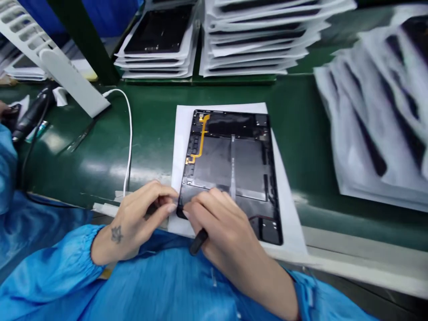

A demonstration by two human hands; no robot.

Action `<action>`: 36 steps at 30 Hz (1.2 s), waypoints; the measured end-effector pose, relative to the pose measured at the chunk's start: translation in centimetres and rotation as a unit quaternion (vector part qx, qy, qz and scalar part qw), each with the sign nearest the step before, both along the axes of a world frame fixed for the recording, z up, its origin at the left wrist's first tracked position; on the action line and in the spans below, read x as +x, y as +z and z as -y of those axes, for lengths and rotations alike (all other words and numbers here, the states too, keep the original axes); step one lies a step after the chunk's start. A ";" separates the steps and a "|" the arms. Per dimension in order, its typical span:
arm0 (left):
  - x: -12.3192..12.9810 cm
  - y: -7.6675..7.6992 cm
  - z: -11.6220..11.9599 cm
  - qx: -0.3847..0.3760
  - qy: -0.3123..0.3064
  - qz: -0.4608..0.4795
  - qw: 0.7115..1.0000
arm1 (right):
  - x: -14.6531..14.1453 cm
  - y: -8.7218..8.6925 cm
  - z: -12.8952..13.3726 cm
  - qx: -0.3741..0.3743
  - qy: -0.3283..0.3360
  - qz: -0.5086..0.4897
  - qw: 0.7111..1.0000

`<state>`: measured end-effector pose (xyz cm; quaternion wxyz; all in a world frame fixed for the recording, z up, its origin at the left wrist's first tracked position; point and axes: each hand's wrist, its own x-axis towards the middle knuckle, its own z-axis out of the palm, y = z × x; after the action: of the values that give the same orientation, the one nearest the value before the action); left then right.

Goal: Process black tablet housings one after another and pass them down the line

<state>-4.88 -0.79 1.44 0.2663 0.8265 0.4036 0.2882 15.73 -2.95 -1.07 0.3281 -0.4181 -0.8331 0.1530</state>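
Observation:
An opened tablet [216, 160] lies on a white sheet [289, 200], its inner side up, showing batteries and an orange flex cable [202, 138]. At its near left corner, my left hand [135, 223] has thumb and forefinger brought together by the edge. What sits between those fingertips, if anything, is too small to make out. My right hand [222, 223] rests over the near part of the tablet, closed around a small black tool [199, 242]. The tool's blunt end sticks out toward my body; its working end is hidden by the fingers.
Stacks of tablets between white sheets stand at the back [254, 44] and back left [157, 40]. A leaning pile [374, 111] fills the right. On the left are a white lamp arm [73, 80], a white cable [130, 129], a black corded tool [33, 113] and another person's sleeve [6, 165].

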 end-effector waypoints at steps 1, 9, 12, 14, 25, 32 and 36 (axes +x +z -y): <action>-0.1 0.0 0.0 0.006 0.003 0.004 1.000 | 0.0 0.0 0.0 0.002 -0.004 -0.006 1.000; 0.5 -0.4 0.3 0.040 -0.019 0.041 0.998 | 0.0 0.0 0.0 0.011 -0.014 -0.030 0.999; 0.5 -0.5 0.4 0.042 -0.023 0.043 0.998 | -0.1 -0.1 -0.1 0.014 -0.016 -0.037 0.999; 0.6 -0.5 0.4 0.038 -0.027 0.041 0.998 | -0.2 -0.1 -0.1 0.019 -0.014 -0.038 0.999; -0.2 -0.4 0.3 0.138 -0.073 -0.085 0.984 | 1.3 0.3 0.7 0.100 0.007 -0.001 0.995; -0.1 0.0 0.1 0.243 -0.109 -0.177 0.948 | 1.2 -0.8 1.2 0.128 0.029 0.051 0.990; -0.1 0.4 0.1 0.257 -0.123 -0.190 0.940 | 1.1 -0.8 1.2 0.117 0.032 0.059 0.991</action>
<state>-4.99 -0.86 1.79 -0.0034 0.9493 0.2542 0.1847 16.79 -4.15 -1.89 0.3199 -0.3588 -0.8760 0.0402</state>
